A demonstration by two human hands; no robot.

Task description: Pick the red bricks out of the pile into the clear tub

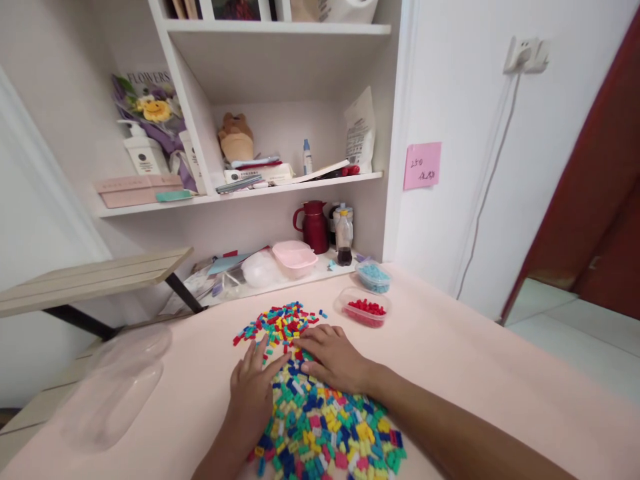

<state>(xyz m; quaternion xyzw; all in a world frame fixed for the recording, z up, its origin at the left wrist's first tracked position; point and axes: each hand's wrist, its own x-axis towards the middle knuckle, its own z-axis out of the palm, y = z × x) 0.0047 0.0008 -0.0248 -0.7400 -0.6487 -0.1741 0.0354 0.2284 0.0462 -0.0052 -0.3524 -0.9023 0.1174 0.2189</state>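
Note:
Loose toy building bricks (325, 427) in many colours lie in a broad heap on the pink tabletop, close to me. A smaller pile of mixed bricks (283, 321) spreads out just beyond my hands. My left hand (255, 377) rests at the left edge between the two groups, its fingers stretched out and thumb spread to the right. From the right, my right hand (335, 360) lies flat over the bricks with fingers extended to the left. Neither hand grips a brick that I can see; what lies under the right palm is hidden.
Beyond the bricks stand a clear tub of red bricks (367, 308) and a tub of light blue bricks (374, 275). Clear empty plastic containers (120, 393) lie at left. Behind the table are a pink bowl (294, 257), a dark red jug (314, 227) and a bottle (344, 239).

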